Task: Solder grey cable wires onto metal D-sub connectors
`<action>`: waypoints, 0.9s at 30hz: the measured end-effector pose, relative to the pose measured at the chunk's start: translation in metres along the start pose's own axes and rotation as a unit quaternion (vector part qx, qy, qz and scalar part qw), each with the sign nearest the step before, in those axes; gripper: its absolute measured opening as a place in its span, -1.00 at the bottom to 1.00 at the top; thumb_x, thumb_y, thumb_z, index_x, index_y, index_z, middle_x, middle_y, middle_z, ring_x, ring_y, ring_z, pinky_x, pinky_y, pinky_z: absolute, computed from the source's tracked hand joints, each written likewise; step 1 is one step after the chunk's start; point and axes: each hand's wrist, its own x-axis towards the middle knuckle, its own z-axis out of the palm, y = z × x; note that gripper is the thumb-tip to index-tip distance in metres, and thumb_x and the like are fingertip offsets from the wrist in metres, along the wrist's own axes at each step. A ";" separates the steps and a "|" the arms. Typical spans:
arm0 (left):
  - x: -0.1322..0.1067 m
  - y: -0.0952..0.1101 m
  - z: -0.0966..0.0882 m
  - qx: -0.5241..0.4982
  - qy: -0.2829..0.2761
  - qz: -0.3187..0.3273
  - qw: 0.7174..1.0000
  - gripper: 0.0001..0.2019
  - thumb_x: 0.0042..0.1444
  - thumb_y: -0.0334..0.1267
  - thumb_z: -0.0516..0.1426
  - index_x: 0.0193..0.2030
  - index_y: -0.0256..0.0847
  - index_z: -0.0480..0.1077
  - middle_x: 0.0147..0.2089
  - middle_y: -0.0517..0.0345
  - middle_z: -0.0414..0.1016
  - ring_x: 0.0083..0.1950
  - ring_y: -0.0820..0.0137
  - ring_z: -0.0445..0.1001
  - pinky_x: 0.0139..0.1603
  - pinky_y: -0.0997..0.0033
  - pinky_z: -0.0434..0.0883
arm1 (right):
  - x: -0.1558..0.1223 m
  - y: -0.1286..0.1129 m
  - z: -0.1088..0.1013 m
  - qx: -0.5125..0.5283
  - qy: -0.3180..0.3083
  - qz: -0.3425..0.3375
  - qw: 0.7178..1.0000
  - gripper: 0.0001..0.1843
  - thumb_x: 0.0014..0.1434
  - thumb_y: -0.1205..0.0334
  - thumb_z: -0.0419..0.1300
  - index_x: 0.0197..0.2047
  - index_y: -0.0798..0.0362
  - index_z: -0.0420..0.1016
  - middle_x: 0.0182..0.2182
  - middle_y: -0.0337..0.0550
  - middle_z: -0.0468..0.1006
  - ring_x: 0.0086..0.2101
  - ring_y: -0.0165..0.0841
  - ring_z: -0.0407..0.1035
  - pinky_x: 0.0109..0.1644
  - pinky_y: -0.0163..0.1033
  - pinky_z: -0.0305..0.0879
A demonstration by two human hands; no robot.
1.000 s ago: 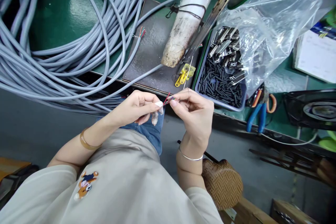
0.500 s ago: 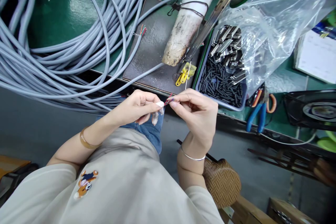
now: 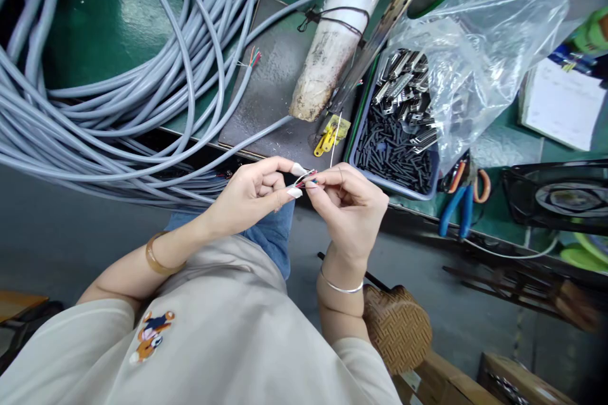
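Thin coloured wires (image 3: pixel 306 178), red, white and others, run between my two hands just in front of the bench edge. My right hand (image 3: pixel 349 205) pinches them between thumb and forefinger. At their other side, my left hand (image 3: pixel 251 193) has its thumb and forefinger around the wires, with the two tips a little apart and the other fingers curled. White coverings sit on the left fingertips. Where these wires lead is hidden by the hands. Above them, a grey cable (image 3: pixel 259 139) reaches under a white wrapped tube (image 3: pixel 327 44).
Many grey cables (image 3: pixel 118 92) coil over the left of the bench. A blue bin (image 3: pixel 351 152) holds black sleeves and metal connector parts beneath a clear plastic bag (image 3: pixel 498 31). Blue-handled pliers (image 3: pixel 460 205) lie to its right; yellow pieces (image 3: pixel 327 139) rest on a dark board (image 3: pixel 280 31).
My left forefinger has lifted away from the thumb, and a white wire now shows between them among the coloured ones. My right hand keeps its pinch. The whole view has shifted slightly.
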 end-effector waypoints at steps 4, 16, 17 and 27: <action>-0.001 0.000 0.009 0.007 0.038 0.023 0.999 -0.70 0.26 -0.14 0.22 0.00 -0.33 0.45 -0.52 0.37 0.31 -0.64 0.67 0.20 -0.65 0.65 0.19 | -0.006 0.008 0.018 0.050 0.078 0.025 0.995 -0.90 0.20 0.17 0.34 -0.33 -0.02 0.61 -0.46 -0.27 0.44 -0.54 -0.51 0.13 -0.52 -0.31 0.00; 0.000 -0.007 0.015 0.019 0.115 0.110 0.987 -0.79 0.21 -0.20 0.27 -0.20 -0.20 0.32 -0.32 0.28 0.40 -0.48 0.64 0.43 -0.46 0.67 0.42 | -0.008 0.015 0.032 0.106 0.103 0.062 0.987 -0.85 0.17 0.12 0.34 -0.35 0.00 0.59 -0.45 -0.29 0.47 -0.53 -0.52 0.15 -0.50 -0.33 0.06; -0.001 -0.009 0.015 0.046 0.123 0.125 0.983 -0.80 0.20 -0.21 0.29 -0.19 -0.21 0.36 -0.30 0.25 0.44 -0.44 0.63 0.43 -0.40 0.66 0.43 | -0.007 0.015 0.031 0.112 0.095 0.067 0.987 -0.85 0.16 0.11 0.34 -0.35 0.00 0.59 -0.45 -0.28 0.47 -0.52 -0.51 0.17 -0.50 -0.33 0.07; 0.005 -0.018 0.022 0.299 0.236 0.318 0.868 -0.97 0.17 -0.44 0.21 -0.25 -0.28 0.48 -0.43 0.27 0.54 -0.58 0.67 0.24 -0.55 0.64 0.23 | -0.011 0.011 0.030 0.111 0.117 0.037 0.986 -0.95 0.18 0.24 0.36 -0.34 -0.03 0.62 -0.45 -0.36 0.43 -0.56 -0.58 0.07 -0.52 -0.34 -0.03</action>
